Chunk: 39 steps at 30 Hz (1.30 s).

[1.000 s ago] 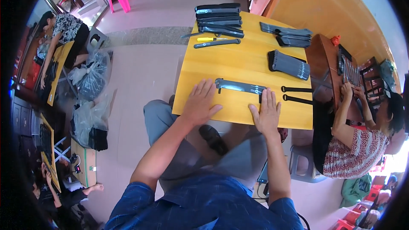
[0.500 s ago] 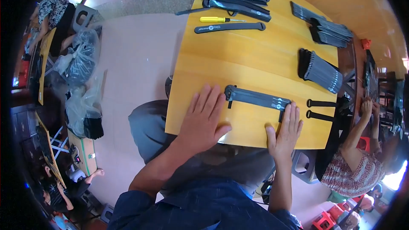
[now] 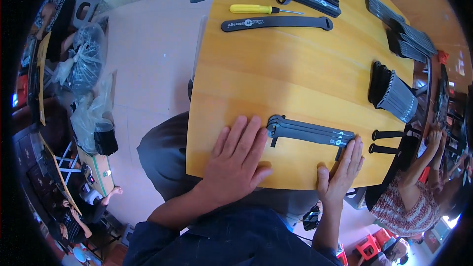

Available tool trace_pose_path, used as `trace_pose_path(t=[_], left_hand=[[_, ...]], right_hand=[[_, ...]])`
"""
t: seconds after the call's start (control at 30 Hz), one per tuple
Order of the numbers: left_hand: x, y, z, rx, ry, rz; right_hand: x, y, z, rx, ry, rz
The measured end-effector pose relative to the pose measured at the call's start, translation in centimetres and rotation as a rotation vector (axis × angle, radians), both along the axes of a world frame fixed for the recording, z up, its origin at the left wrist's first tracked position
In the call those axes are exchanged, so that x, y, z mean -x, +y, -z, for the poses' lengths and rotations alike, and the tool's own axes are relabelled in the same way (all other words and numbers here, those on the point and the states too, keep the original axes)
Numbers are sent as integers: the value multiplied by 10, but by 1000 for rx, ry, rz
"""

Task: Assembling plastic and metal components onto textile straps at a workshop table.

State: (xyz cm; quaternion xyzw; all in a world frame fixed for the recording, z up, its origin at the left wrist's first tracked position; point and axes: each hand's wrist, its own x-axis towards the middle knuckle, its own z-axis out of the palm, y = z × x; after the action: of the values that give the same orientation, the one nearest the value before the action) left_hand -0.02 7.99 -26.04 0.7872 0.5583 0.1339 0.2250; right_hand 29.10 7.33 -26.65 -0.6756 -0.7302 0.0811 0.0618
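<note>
We see a stack of flat black straps (image 3: 310, 132), long, thin and matte, lying on the smooth yellow wooden table (image 3: 295, 64) near its front edge, between our two hands. Our left hand (image 3: 236, 160) rests flat, fingers spread, holding nothing, fingertips just beside the straps' rounded end. Our right hand (image 3: 341, 170) lies flat, fingertips touching the far end. A yellow-handled screwdriver (image 3: 263, 9) lies well beyond. Since half a second ago the view sits closer; both hands stay planted.
</note>
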Motion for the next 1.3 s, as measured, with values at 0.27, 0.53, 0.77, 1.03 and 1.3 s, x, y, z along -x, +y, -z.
trace_pose_path(t=[0.27, 0.53, 0.77, 1.03, 1.3], left_hand=[[-3, -1, -2, -9, -6, -14], [-4, -7, 0, -92, 40, -5], [-34, 0, -8, -170, 119, 77], [-18, -34, -26, -361, -7, -8], [-19, -91, -18, -366, -122, 97]], right_hand=[[-1, -2, -6, 11, -1, 11], [1, -5, 1, -20, 52, 14], [-9, -11, -4, -83, 64, -42], [-55, -20, -3, -225, 84, 66], [-101, -21, 4, -229, 48, 133]])
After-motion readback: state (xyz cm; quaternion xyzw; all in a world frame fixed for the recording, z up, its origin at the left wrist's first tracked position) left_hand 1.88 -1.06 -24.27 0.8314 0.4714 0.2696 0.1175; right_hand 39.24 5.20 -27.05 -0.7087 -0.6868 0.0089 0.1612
